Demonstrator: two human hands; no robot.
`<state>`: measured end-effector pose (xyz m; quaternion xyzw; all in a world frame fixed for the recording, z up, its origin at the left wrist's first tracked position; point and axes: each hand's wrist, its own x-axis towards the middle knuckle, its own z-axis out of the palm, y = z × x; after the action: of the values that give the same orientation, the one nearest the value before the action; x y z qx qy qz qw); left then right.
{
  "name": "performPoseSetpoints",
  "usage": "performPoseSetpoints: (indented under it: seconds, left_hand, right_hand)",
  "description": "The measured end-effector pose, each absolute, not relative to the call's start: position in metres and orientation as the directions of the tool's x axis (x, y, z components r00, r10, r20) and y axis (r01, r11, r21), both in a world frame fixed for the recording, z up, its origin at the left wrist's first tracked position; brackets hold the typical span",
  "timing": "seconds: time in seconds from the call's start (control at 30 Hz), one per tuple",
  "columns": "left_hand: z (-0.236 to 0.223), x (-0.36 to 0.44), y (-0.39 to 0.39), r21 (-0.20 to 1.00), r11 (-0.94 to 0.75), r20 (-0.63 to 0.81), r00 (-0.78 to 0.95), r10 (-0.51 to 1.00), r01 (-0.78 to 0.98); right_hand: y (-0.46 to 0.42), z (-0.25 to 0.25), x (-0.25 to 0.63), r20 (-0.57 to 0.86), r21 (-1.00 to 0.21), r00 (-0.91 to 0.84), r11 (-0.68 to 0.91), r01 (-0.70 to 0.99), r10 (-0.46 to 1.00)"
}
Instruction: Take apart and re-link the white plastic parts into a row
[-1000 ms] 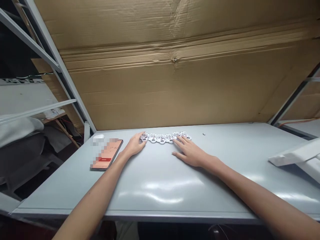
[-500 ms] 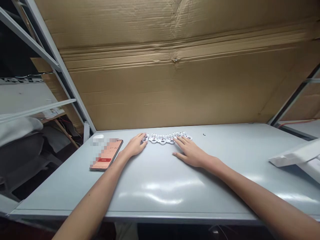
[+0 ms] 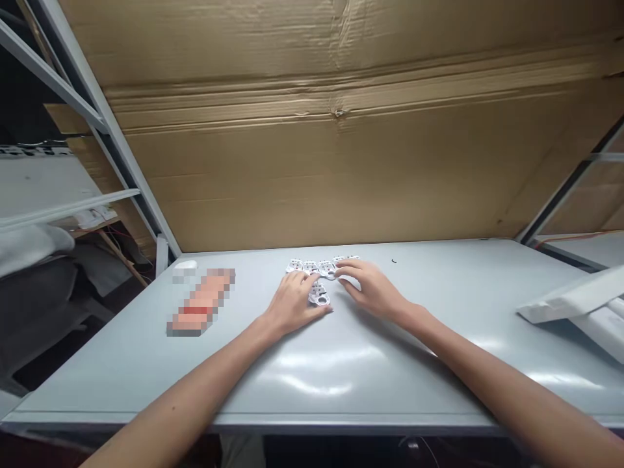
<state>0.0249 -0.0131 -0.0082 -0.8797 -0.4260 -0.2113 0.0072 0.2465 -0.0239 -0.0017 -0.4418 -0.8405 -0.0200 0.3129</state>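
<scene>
A row of several white perforated plastic pieces (image 3: 310,266) lies flat near the table's far edge. My left hand (image 3: 295,303) sits just in front of the row, with its fingers and thumb around one matching white piece (image 3: 318,296) that has been drawn out of line towards me. My right hand (image 3: 368,287) rests on the table with its spread fingers touching the right end of the row. Its fingertips hide part of the last pieces.
A pixelated phone (image 3: 201,303) and a small white object (image 3: 185,265) lie to the left on the grey table (image 3: 312,383). A white angled object (image 3: 570,304) stands at the right. Cardboard (image 3: 312,162) rises behind the table, between metal shelf uprights (image 3: 104,123).
My left hand has moved right and towards me, and one white piece has left the row with it. My right hand has shifted slightly left. The view has tilted a little.
</scene>
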Motion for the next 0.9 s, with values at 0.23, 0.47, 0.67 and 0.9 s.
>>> performPoseSetpoints:
  seconds: [0.23, 0.47, 0.67, 0.9]
  left_hand:
    - [-0.012, 0.023, -0.014, 0.177, -0.646, 0.343, 0.569, 0.748, 0.742]
    - [-0.006, 0.019, -0.015, 0.183, -0.673, 0.334, 0.599, 0.728, 0.716]
    - [-0.009, 0.018, -0.013, 0.210, -0.641, 0.322, 0.567, 0.758, 0.739]
    - [-0.012, 0.024, -0.012, 0.260, -0.610, 0.295, 0.541, 0.788, 0.748]
  right_hand:
    - [-0.026, -0.005, 0.242, 0.499, -0.277, -0.506, 0.682, 0.676, 0.704]
    - [-0.026, -0.009, 0.241, 0.474, -0.254, -0.583, 0.737, 0.627, 0.660]
    - [-0.016, -0.018, 0.240, 0.516, -0.262, -0.580, 0.761, 0.594, 0.630]
    - [-0.014, -0.019, 0.237, 0.566, -0.203, -0.592, 0.793, 0.575, 0.574]
